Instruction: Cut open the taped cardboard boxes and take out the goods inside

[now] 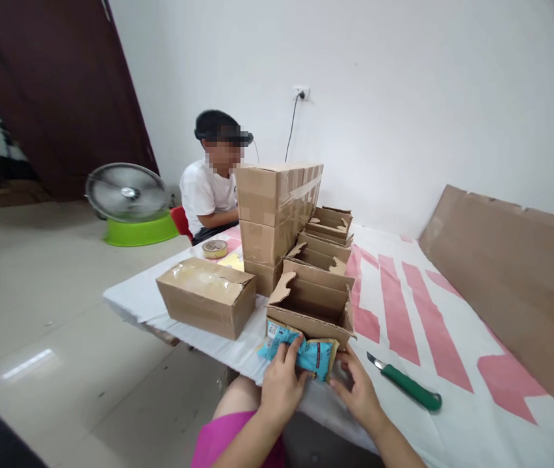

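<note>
A blue packet (316, 356) with tan edges and a white label is upright against the near side of an open cardboard box (309, 318). My left hand (283, 380) holds it, fingers across its front and thumb low down. At the packet's right end, my right hand (359, 393) has its thumb and fingers around the edge; the fingertips are partly hidden. The inside of the box is dark, and its contents cannot be made out. To the right of my right hand lies a green-handled utility knife (408, 385), blade out.
More open boxes (318, 252) line up behind the near one, beside a stack of closed boxes (267, 221). A taped box (206, 292) and a tape roll (215, 249) are at left. Across the table sits a person (206, 188); a cardboard sheet (511, 279) leans at right.
</note>
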Motion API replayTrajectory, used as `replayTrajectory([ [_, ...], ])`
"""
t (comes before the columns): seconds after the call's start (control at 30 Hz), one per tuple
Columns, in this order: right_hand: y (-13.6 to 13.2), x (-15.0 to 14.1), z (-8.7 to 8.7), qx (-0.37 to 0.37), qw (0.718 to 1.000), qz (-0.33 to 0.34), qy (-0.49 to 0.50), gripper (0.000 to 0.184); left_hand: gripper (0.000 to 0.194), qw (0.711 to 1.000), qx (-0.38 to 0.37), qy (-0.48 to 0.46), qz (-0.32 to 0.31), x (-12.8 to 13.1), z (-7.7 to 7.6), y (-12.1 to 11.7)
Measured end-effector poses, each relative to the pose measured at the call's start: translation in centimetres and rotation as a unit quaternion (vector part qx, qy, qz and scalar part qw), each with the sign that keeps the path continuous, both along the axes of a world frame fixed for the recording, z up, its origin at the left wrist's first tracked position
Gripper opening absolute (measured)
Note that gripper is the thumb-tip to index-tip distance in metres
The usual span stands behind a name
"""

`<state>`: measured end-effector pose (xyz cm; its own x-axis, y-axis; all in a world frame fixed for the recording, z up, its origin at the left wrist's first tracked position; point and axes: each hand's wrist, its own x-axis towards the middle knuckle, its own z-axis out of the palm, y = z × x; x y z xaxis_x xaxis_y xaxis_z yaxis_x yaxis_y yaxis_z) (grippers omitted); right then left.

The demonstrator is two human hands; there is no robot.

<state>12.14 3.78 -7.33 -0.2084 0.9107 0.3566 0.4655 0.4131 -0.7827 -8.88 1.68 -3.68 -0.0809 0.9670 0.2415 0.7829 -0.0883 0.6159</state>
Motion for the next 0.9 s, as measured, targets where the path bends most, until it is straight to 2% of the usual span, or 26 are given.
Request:
replayTrajectory([
  [0.3, 0.1, -0.2, 0.1, 0.015, 0.999, -0.008, -0.027, 0.045, 0.065, 1.000, -0.004, -0.002, -0.004, -0.3, -0.5, 0.5],
  [0.63, 0.0, -0.4, -0.3, 0.044, 0.995, -0.042, -0.084, 0.036, 0.068, 1.000, -0.019, -0.012, -0.004, 0.2, 1.0, 3.7],
  [0.9, 0.0, -0.4, -0.6, 0.040, 0.993, -0.047, -0.100, 0.032, 0.069, 0.998, -0.044, 0.049, 0.011, 1.6, 2.9, 7.4],
])
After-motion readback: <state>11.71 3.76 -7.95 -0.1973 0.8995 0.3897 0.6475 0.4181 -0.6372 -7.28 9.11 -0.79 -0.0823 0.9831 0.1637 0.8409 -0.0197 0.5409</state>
